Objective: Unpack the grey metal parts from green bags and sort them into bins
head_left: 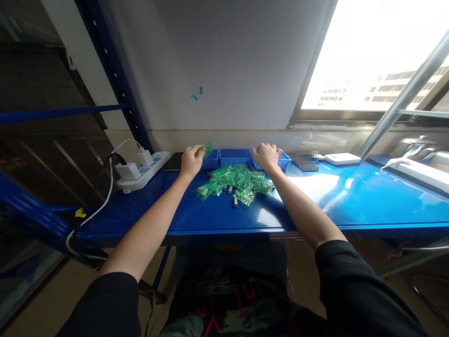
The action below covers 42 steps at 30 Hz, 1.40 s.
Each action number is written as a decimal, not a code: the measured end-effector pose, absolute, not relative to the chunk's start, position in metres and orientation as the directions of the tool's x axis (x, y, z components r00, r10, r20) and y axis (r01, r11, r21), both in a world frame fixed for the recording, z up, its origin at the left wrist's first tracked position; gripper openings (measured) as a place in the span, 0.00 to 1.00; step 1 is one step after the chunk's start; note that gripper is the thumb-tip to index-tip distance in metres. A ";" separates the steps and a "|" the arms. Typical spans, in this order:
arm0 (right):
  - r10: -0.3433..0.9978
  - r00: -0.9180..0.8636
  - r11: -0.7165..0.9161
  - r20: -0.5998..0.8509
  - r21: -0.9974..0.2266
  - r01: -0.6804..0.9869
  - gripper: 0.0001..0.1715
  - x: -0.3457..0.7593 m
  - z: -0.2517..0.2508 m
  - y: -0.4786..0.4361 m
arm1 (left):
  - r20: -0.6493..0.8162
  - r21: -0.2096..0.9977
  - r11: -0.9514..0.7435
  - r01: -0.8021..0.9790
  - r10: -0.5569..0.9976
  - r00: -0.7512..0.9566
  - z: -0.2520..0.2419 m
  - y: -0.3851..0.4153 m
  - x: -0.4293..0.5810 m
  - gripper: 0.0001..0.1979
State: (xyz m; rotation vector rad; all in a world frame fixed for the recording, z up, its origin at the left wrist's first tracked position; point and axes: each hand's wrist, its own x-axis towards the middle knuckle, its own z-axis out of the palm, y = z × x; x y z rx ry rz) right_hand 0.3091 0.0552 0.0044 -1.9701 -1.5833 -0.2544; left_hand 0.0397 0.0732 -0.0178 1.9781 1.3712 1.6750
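Blue and glossy, the table [368, 201] bore three bins [235, 159] and, before them, a heap of green packets [240, 177]. The person's right hand [268, 155] hung over the right-hand bin [285, 161], fingers spread apart. By the left-hand bin [211, 163], the left hand [191, 160] pinched one green packet [208, 149], its visible length slanting up and rightward.

Left hand [191, 160] pinched green packet [207, 149] at left blue bin [212, 163]. Right hand [268, 156], fingers spread, was at right blue bin [285, 163]. Green packets [240, 178] lay heaped on blue surface [213, 219], small metallic pieces [235, 201] at near edge. Power strip [149, 169] stood left, white device [342, 159] right.
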 end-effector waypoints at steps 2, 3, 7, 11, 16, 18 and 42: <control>0.827 0.234 0.006 0.512 -0.424 0.906 0.27 0.295 0.011 0.048 | 0.615 0.726 -0.548 0.415 0.787 -0.038 -0.019 0.067 0.048 0.17; 0.854 0.192 0.086 0.484 -0.496 0.864 0.28 0.286 0.014 0.044 | 0.613 0.732 -0.564 0.383 0.790 -0.008 -0.020 0.064 0.052 0.17; 0.959 -0.017 0.258 0.281 -0.851 0.457 0.29 0.250 0.017 0.030 | 0.725 0.562 -0.708 0.427 0.671 0.158 -0.020 0.047 0.068 0.12; 0.948 -0.071 0.318 0.310 -0.925 0.210 0.17 0.240 0.013 0.022 | 0.723 0.506 -0.783 0.360 0.614 0.318 -0.016 0.036 0.077 0.14; 0.867 -0.112 0.491 0.485 -0.799 0.348 0.14 0.249 0.008 0.022 | 0.608 0.717 -0.644 0.268 0.765 0.211 -0.016 0.038 0.075 0.22; 0.849 -0.167 0.524 0.501 -0.759 0.387 0.15 0.248 0.008 0.022 | 0.628 0.692 -0.635 0.342 0.764 0.147 -0.016 0.041 0.071 0.17; 0.839 -0.019 0.253 0.544 -0.358 0.899 0.20 0.281 -0.018 0.051 | 0.234 0.300 -0.568 0.767 0.823 0.518 -0.018 0.051 0.065 0.25</control>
